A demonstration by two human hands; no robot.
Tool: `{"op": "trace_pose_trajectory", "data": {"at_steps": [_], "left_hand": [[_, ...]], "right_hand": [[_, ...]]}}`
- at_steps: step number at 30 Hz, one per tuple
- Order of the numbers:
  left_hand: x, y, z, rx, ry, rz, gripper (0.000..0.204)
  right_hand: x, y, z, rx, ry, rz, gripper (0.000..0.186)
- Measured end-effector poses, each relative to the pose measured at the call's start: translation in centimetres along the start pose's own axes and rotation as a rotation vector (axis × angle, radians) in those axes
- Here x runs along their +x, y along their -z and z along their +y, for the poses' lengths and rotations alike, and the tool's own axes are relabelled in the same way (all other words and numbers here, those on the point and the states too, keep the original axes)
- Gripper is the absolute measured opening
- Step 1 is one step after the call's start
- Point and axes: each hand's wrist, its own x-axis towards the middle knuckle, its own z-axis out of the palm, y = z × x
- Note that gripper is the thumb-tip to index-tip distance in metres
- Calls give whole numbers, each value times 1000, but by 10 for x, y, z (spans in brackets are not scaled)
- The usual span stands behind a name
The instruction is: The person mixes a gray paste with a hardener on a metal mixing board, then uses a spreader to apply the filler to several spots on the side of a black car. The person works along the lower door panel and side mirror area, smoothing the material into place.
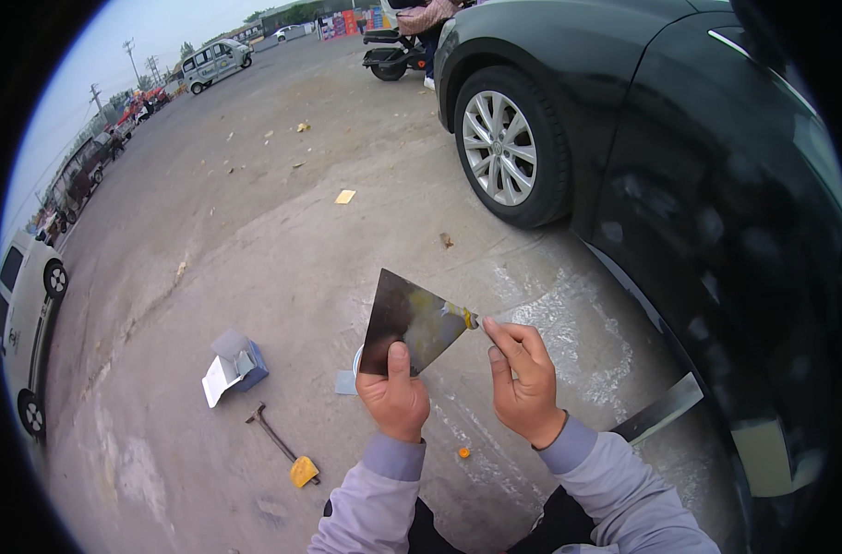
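Note:
My left hand is closed on the wide blade of a putty knife, thumb on top and fingers underneath. The blade is dark, smeared yellowish toward its narrow end. At that end my right hand pinches between thumb and forefinger; the handle is mostly hidden. Partly behind my left hand are a white round rim and a blue-grey flat piece on the ground. Between my forearms lies a small orange cap.
A dark car stands close on the right, a flat strip beside its lower edge. To the left lie an opened blue-and-white box and a long tool with a yellow end. A white vehicle is parked far left.

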Motion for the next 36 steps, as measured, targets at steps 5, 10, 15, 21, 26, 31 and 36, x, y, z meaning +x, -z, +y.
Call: {"op": "trace_pose_trajectory", "data": {"at_steps": [5,10,15,21,26,31,36], "left_hand": [[-2,3,-2,-13,55,-30,21],[-10,6,-5,80,13,-58,22],[-6,0,-5,55,4,-51,23],[19,9,7,-214,364,25,34],[27,21,6,-306,687,-57,38],[46,28,20,-413,496,179,38],[15,0,6,-173,178,50,37]], "right_hand": [[1,7,2,-23,197,-269,56],[-2,6,7,-42,110,-39,56],[-5,2,8,-20,167,-217,58],[16,25,21,280,-96,37,39],[15,35,28,608,-304,-362,37],[27,42,26,52,-113,-538,45],[11,15,6,-22,78,-144,55]]}}
